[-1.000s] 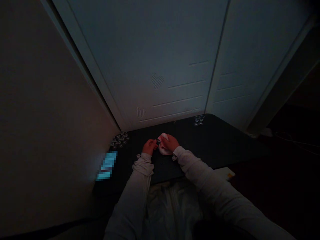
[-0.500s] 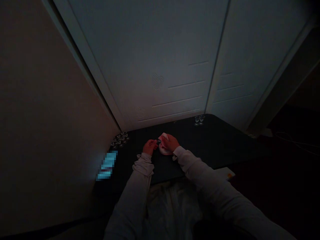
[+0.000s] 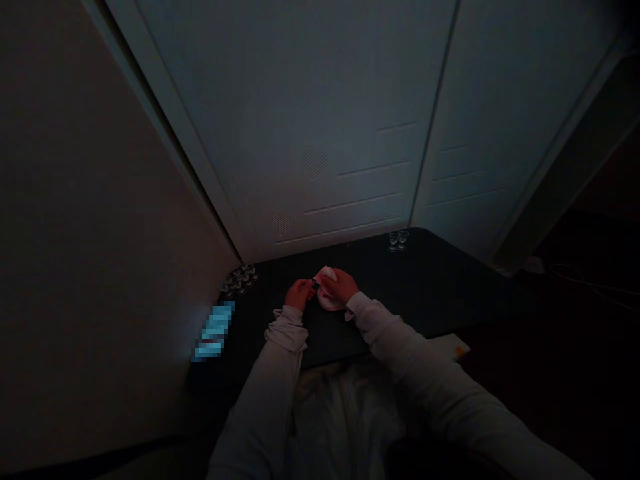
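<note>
Pink cloth: the pink cloth (image 3: 329, 302) is gathered in the right hand (image 3: 341, 287), its lower part spreading below the fingers over the dark table (image 3: 380, 293).
Left hand: just left of the cloth, fingers closed in a pinch on a small glinting object (image 3: 315, 285).
Right hand: grasping the cloth, thumb side turned toward the left fingers.
Small glinting object: at the cloth's left edge, between both hands; too dim to identify, perhaps a little glass like the others.
Stemmed glasses: a pair (image 3: 394, 239) beyond the cloth and to its right; a cluster (image 3: 241, 279) well to its left.
Good handling: the left pinch should probably stay light but steady, while the right hand brings a soft fold against the object without twisting or levering it; in such dim light, slow strokes close above the table seem safest.
Change since half a second ago: the cloth's upper corner reaches slightly farther toward the left fingers; both hands and the stemmed glasses keep practically the same places.
</note>
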A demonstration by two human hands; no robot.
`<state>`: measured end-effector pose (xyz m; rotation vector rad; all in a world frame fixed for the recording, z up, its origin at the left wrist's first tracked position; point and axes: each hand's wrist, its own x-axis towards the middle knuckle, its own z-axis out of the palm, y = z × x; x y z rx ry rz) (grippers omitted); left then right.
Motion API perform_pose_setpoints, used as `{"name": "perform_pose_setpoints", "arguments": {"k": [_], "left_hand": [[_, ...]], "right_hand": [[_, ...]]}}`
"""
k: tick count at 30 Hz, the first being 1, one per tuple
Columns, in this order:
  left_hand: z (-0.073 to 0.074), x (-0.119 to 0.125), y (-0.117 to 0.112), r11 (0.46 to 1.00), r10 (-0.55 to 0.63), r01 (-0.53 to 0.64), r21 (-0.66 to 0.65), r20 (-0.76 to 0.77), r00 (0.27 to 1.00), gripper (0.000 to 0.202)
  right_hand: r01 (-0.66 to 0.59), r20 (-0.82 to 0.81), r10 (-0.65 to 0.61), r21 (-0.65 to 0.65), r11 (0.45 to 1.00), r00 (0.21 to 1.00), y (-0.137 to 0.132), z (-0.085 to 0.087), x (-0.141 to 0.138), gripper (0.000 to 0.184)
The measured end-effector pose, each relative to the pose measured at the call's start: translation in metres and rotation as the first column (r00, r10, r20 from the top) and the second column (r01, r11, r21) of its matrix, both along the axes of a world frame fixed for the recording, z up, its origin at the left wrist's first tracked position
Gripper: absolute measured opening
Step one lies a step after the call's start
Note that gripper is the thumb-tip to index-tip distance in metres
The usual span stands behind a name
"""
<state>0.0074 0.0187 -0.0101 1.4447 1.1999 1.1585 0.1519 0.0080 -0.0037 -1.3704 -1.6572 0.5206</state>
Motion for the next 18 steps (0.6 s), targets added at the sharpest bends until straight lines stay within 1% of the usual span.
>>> {"name": "perform_pose_setpoints", "arguments": {"k": [6, 8, 12, 18], "left_hand": [[-0.0027, -0.0005, 0.0023, 1.000, -0.006, 0.006, 0.003, 0.010, 1.000, 0.031], [-0.0027, -0.0004, 0.0024, 1.000, -0.005, 0.005, 0.002, 0.008, 1.000, 0.031], [-0.0012, 0.0000, 0.0010, 1.000, -0.003, 0.002, 0.006, 0.004, 1.000, 0.032], [0.0017, 0.0010, -0.0010, 1.000, -0.004, 0.004, 0.006, 0.004, 1.000, 0.032]], "right_hand": [[0.024, 0.039, -0.023, -0.035, 0.999, 0.999, 0.0044, -0.0065, 0.0004, 0.036], [0.021, 0.047, -0.020, -0.020, 1.000, 0.999, 0.0037, -0.0055, 0.0008, 0.037], [-0.032, 0.045, 0.030, 0.034, 0.999, 0.999, 0.0004, -0.0006, 0.0008, 0.035], [-0.042, 0.023, 0.041, 0.040, 0.998, 0.999, -0.0013, 0.0029, -0.0007, 0.032]]}}
